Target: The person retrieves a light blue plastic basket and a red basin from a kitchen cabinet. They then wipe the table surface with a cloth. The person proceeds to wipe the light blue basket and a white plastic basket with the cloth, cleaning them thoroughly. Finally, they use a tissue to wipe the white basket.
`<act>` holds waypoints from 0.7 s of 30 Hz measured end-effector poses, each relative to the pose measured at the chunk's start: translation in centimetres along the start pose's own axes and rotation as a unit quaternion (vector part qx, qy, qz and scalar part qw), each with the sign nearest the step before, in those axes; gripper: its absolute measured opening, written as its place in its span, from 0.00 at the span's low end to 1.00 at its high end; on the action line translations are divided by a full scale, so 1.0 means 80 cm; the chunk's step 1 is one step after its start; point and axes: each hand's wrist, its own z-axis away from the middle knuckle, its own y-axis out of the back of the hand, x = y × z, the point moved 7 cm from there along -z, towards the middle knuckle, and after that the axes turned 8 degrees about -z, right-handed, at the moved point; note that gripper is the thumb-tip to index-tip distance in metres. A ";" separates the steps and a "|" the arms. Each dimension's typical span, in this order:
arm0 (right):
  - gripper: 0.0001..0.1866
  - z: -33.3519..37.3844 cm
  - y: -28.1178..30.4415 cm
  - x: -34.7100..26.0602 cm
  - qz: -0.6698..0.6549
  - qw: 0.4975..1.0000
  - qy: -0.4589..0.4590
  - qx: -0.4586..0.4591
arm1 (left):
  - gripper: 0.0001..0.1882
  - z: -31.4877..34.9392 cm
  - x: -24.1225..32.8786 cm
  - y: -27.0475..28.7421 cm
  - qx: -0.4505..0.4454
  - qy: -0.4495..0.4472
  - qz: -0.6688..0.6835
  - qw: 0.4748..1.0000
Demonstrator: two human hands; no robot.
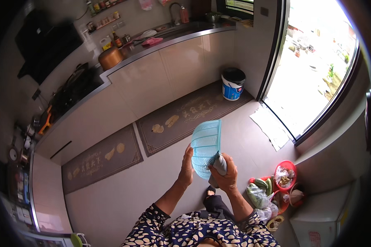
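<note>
A light blue, see-through plastic mesh basket [205, 142] is held up in front of me, tipped on its side. My left hand [186, 168] supports its rounded outer side, with the fingertips partly hidden behind it. At the opposite, straight rim, my right hand [227, 175] is closed around a crumpled grey cloth [221, 164] that touches the basket. Part of the cloth hangs below the right hand.
Two brown mats [181, 117] lie along the cabinets. A blue-and-white bucket [232, 85] stands near the open doorway [313, 53], with a pale floor cloth [270, 125] at its threshold. Red baskets [293, 165] and bagged vegetables [257, 195] sit on the floor at right.
</note>
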 end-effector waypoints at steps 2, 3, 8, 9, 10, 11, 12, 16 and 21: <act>0.22 -0.051 -0.003 0.034 0.034 0.998 0.042 -0.029 | 0.48 -0.047 -0.001 0.013 0.035 0.095 -0.056 0.993; 0.21 -0.085 -0.010 0.046 0.073 0.991 0.097 -0.049 | 0.50 -0.067 0.031 0.005 0.048 0.109 -0.090 0.989; 0.15 -0.221 -0.074 0.128 0.141 0.948 0.144 -0.246 | 0.57 -0.210 0.112 -0.006 0.043 0.043 -0.069 0.996; 0.15 -0.240 -0.083 0.143 0.156 0.939 0.152 -0.265 | 0.58 -0.230 0.119 -0.005 0.071 0.029 -0.067 0.995; 0.14 -0.258 -0.093 0.160 0.171 0.930 0.159 -0.284 | 0.59 -0.252 0.123 -0.002 0.099 0.015 -0.065 0.993; 0.14 -0.274 -0.103 0.177 0.186 0.919 0.167 -0.304 | 0.57 -0.275 0.119 0.003 0.112 0.011 -0.046 0.993; 0.13 -0.302 -0.109 0.188 0.186 0.920 0.172 -0.299 | 0.56 -0.307 0.123 0.008 0.124 -0.003 -0.028 0.992; 0.14 -0.406 -0.134 0.247 0.177 0.910 0.205 -0.315 | 0.46 -0.426 0.137 0.036 0.093 -0.023 0.023 0.995; 0.19 -0.546 -0.147 0.290 0.034 0.959 0.166 -0.226 | 0.41 -0.567 0.159 0.073 0.160 -0.005 0.024 0.987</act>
